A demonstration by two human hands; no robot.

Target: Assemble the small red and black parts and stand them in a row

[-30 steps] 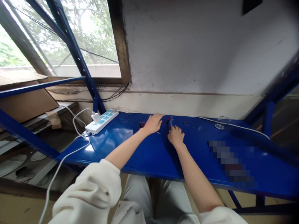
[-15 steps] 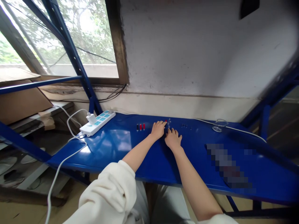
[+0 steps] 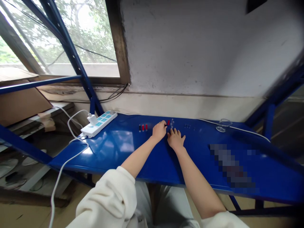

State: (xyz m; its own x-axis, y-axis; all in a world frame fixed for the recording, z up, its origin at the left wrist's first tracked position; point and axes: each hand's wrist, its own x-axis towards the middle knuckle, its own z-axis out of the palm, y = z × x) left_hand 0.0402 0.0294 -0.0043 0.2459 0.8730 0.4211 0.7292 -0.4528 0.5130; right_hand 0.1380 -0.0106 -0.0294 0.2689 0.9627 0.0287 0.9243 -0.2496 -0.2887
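Note:
My left hand is closed in a pinch over the blue table, with a small dark piece just showing at its fingertips. Right beside those fingertips lies a small red cylinder. Several small clear pieces are grouped just beyond my right hand, which rests low with its fingers spread; its fingertips come close to them. To the left, three small tubes stand in a row: a black-topped tube and two red-topped tubes, clear at the bottom.
A white power strip with a plugged-in adapter sits at the table's left end, its cable hanging over the edge. Tiny clear bits lie right of my hands. Farther right are a clear round container and a blurred-out item.
My left hand has drawn slightly back and left, its fingers going from stretched out to pinched, uncovering the red cylinder. My right hand stays in nearly the same place, fingers spread.

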